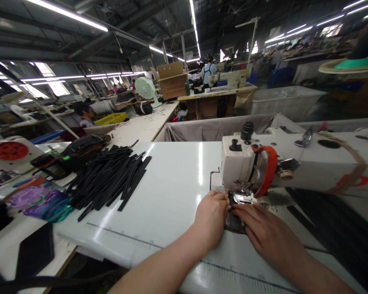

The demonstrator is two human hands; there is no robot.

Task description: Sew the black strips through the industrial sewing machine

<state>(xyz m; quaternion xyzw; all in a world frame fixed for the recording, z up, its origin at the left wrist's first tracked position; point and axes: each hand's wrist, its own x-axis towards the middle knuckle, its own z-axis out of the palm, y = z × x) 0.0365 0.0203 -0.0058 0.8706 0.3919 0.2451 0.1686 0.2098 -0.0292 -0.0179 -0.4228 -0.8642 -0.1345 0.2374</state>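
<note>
My left hand [211, 218] rests on the white sewing table [168, 192], fingers curled and pinched on a small dark piece of material [233, 222] at the presser foot [243, 198] of a white sewing machine [294, 163]. My right hand [265, 232] lies flat on the same dark piece, fingers stretched toward the needle area. The piece is mostly hidden under both hands. A ring shows on a left finger.
A pile of black strips [110, 175] lies on the table to the left, beside dark shoe parts [82, 149] and a purple bag [39, 202]. Grey cloth bins [214, 126] stand behind the machine. Other workers sit at distant benches, by a green fan [147, 87] and a cardboard box [171, 79].
</note>
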